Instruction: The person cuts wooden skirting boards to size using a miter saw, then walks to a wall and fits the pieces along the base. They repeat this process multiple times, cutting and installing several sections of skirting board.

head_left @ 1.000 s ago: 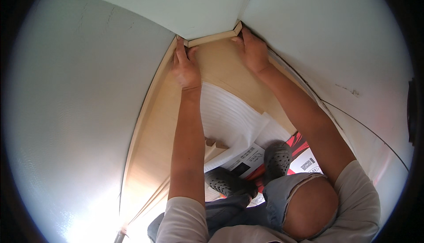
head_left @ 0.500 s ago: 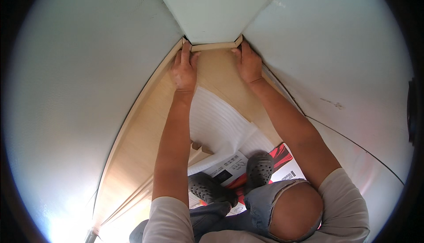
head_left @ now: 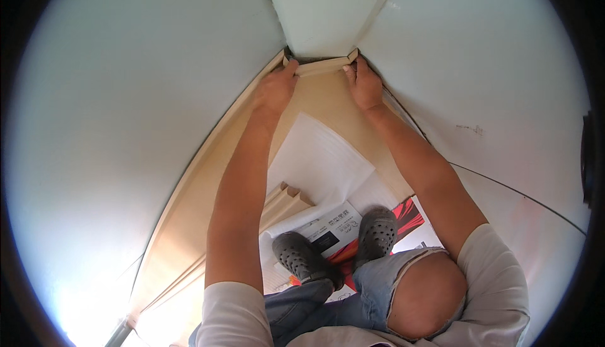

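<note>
A short beige baseboard strip [head_left: 323, 66] runs across the foot of the narrow far wall face. It stands slightly off the wall, with a dark gap behind it. My left hand [head_left: 276, 88] grips its left end, fingers closed in the corner beside the long left baseboard [head_left: 208, 133]. My right hand [head_left: 367, 87] pinches its right end, where a small angled piece meets the right wall; some fingertips are hidden behind the strip. Below both hands lies the light wood floor [head_left: 321, 102].
Pale walls [head_left: 138, 95] rise on both sides. White foam sheet [head_left: 321, 158] covers part of the floor, with loose beige trim lengths [head_left: 287, 203] on it. Printed cardboard [head_left: 337, 226] lies under my dark perforated clogs [head_left: 305, 257]. Thin strips [head_left: 173, 289] lie at lower left.
The short strip has come away from the far wall, more at its left end, opening a dark gap. My left hand has turned and closed around that end. The whole view has shifted slightly.
</note>
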The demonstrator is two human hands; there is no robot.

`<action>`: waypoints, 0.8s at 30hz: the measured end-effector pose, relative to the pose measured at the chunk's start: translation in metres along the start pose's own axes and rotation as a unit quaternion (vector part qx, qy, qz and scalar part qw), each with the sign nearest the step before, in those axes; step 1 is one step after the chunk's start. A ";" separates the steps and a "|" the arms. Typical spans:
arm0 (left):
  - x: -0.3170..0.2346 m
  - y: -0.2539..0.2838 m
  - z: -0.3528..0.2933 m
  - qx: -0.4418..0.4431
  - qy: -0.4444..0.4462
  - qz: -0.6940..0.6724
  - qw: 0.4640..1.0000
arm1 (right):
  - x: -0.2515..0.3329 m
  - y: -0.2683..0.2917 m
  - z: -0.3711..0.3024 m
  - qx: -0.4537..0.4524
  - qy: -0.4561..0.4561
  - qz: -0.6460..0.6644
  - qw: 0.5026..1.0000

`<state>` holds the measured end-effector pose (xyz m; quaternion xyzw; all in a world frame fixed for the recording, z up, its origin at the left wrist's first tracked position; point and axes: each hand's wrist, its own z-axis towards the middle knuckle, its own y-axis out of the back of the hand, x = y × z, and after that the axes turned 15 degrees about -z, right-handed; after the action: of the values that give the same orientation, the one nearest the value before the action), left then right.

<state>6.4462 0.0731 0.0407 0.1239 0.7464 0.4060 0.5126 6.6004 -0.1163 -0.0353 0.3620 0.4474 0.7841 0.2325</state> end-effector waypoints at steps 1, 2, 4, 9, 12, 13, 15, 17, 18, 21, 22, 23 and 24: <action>-0.004 0.006 -0.002 0.015 0.022 0.013 1.000 | 0.001 0.002 0.000 0.004 -0.003 0.010 1.000; -0.005 0.013 -0.010 0.002 0.020 0.008 1.000 | 0.003 0.003 0.000 0.008 -0.006 0.020 1.000; 0.004 0.017 -0.036 -0.017 0.012 -0.006 1.000 | 0.000 0.005 -0.003 0.011 -0.024 0.042 0.999; 0.028 0.084 -0.177 0.216 0.069 0.043 0.973 | 0.015 0.039 -0.022 0.047 -0.054 0.075 0.995; 0.026 0.134 -0.278 0.315 0.087 0.062 0.943 | 0.033 0.065 -0.019 -0.020 0.109 0.024 0.994; 0.026 0.144 -0.310 0.311 0.111 0.061 0.942 | 0.042 0.067 -0.011 -0.052 0.157 0.012 0.986; 0.038 0.158 -0.388 0.266 0.119 0.048 0.955 | 0.064 0.064 0.003 -0.113 0.247 -0.009 0.962; 0.040 0.154 -0.436 0.264 0.126 0.048 0.955 | 0.066 0.056 0.010 -0.021 0.257 -0.081 0.963; 0.053 0.147 -0.478 0.202 0.136 -0.011 0.970 | 0.074 0.052 0.011 0.026 0.262 -0.107 0.959; 0.001 0.151 -0.506 0.201 0.248 -0.076 0.945 | 0.082 0.065 0.029 0.198 0.300 -0.166 0.918; -0.005 0.142 -0.526 0.172 0.265 -0.097 0.944 | 0.080 0.078 0.029 0.144 0.354 -0.106 0.918; -0.010 0.135 -0.555 0.125 0.293 -0.115 0.941 | 0.086 0.091 0.031 0.086 0.414 -0.032 0.906; -0.007 0.124 -0.610 0.048 0.356 -0.151 0.921 | 0.111 0.110 0.025 0.143 0.417 -0.006 0.898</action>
<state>5.8928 -0.1439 0.2245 -0.1189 0.9078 0.3050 0.2621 6.5449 -0.0804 0.1090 0.0287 0.6125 0.7896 -0.0249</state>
